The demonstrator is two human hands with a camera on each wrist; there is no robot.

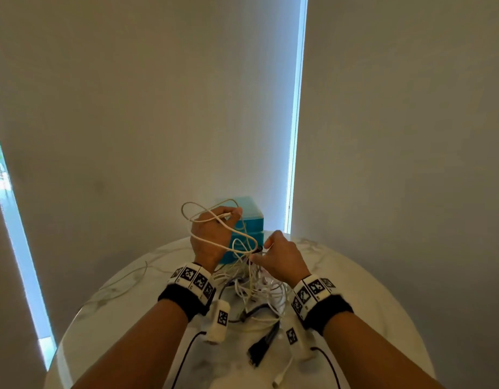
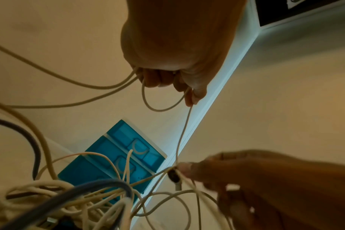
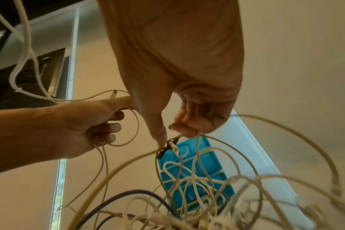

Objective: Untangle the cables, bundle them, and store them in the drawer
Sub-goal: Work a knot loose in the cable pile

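Still deep in the untangling part, nothing bundled yet. Left hand point(image 1: 211, 234) raised above the desk point(image 1: 369, 299), fingers curled round loops of a thin white cable point(image 1: 214, 220), plug end poking out near the fingertips. Right hand point(image 1: 282, 256) lower down, thumb and forefinger pinching a strand right where it meets a small dark connector point(image 2: 173, 176), just above the main tangle of cables point(image 1: 253, 293) heaped on the desk between the wrists. Mostly white cords in there, plus a thicker dark cable point(image 3: 128, 193) and a black plug point(image 1: 261, 346) lying nearer the body. Blue drawer unit point(image 1: 244, 220) at the far edge, drawers shut as far as visible. Handling-wise: light, floppy, a bit springy, so loops likely to slide and re-snag. Probably best to hold near a plug end and feed that back through the knot instead of yanking mid-length. Hard pulls would probably only tighten things and stress the connector necks.
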